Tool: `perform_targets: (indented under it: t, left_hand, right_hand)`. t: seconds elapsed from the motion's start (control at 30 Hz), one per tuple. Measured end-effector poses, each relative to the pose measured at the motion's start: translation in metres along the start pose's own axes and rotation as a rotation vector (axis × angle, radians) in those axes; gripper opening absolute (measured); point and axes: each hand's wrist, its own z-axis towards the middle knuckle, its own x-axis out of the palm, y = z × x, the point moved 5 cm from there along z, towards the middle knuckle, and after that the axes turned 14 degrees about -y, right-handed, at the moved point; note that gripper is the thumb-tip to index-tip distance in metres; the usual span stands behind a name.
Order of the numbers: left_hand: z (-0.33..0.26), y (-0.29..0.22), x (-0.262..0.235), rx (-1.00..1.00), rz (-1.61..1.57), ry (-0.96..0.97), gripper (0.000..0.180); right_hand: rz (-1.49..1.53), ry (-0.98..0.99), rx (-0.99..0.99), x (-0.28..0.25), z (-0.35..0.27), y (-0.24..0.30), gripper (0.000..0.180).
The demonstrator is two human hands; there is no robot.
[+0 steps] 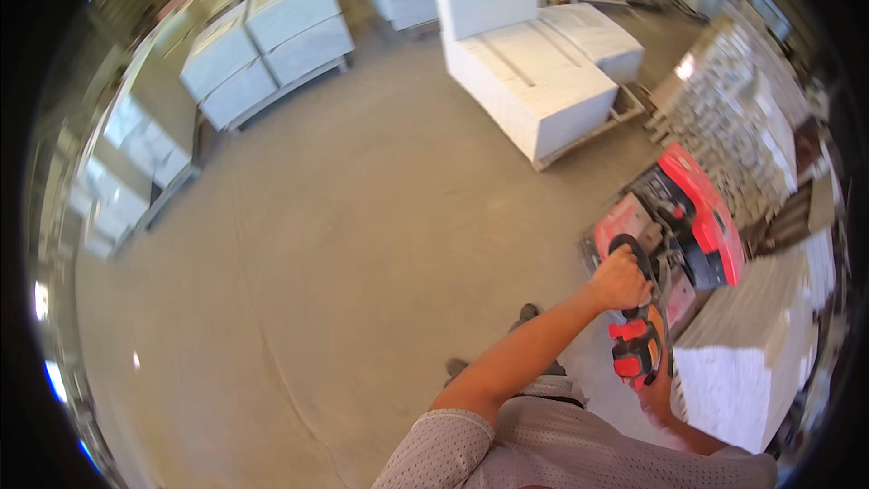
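Note:
A red and black powered pallet truck [704, 217] stands at the right on the concrete floor. Its tiller ends in a black loop and a red-orange control head [637, 351]. My left hand [618, 279] is closed around the black loop at the top of the tiller, arm stretched out. My right hand [655, 396] sits just under the control head and touches it; its fingers are hidden behind the head. My shoes [528, 312] show on the floor beneath my left arm.
A pallet of large white blocks [534, 81] stands ahead of the truck. A white stack [751, 362] is close on the right, with shelves of pale slabs [751, 118] behind it. More white blocks on racks [262, 45] line the far left. Bare concrete floor [344, 244] spreads out to the left.

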Motion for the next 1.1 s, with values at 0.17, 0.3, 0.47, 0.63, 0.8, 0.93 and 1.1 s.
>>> perform_targets:
  t: [0.17,0.3,0.47,0.63,0.8,0.93,1.1]
  left_hand:
    - [-0.016,0.015,-0.048,0.055,-0.054,-0.118,0.039]
    - [-0.034,0.037,-0.079,0.047,-0.044,0.053,0.040]
    - [-0.062,0.044,-0.111,0.144,-0.140,-0.053,0.036]
    - [-0.078,0.037,-0.098,0.162,-0.207,0.038,0.033]
    - [-0.070,0.020,-0.045,0.096,-0.289,0.121,0.043]
    - [-0.067,0.009,-0.017,0.084,-0.277,-0.057,0.041]
    - [-0.070,-0.005,0.010,0.120,-0.249,0.054,0.039]
  right_hand:
    - [-0.211,0.008,-0.003,0.036,-0.030,0.034,0.117]
    - [-0.300,0.040,0.095,0.072,-0.056,0.051,0.121]
    - [-0.185,0.016,0.134,0.113,-0.094,0.055,0.123]
    - [-0.333,0.014,0.240,0.123,-0.112,0.064,0.116]
    - [-0.197,-0.098,0.138,0.112,-0.074,0.079,0.115]
    - [-0.174,-0.112,0.112,0.117,-0.055,0.089,0.114]
    - [-0.164,-0.108,0.102,0.122,-0.052,0.106,0.112]
